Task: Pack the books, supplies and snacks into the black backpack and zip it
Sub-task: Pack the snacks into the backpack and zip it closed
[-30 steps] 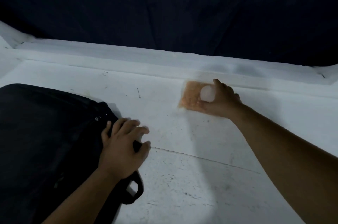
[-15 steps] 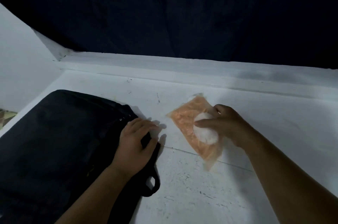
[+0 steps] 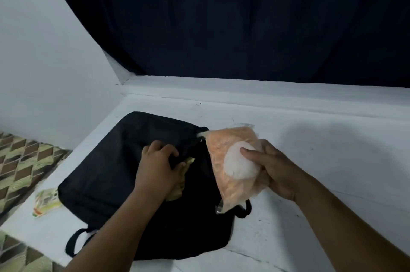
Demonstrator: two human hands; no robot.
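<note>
The black backpack lies flat on the white ledge. My left hand grips the edge of its opening, and something yellowish shows inside under the fingers. My right hand holds a clear snack bag of orange pieces with a round white label, thumb pressed on the label. The bag hangs tilted just above the backpack's right edge, beside the opening.
A small printed packet lies on the ledge left of the backpack. A patterned floor drops off at the left. A dark curtain hangs behind, and a white wall stands at the left.
My right hand lifted the snack bag off the ledge and carried it left over the backpack. My left hand moved from resting on the backpack to gripping the opening's edge. The view swung left.
</note>
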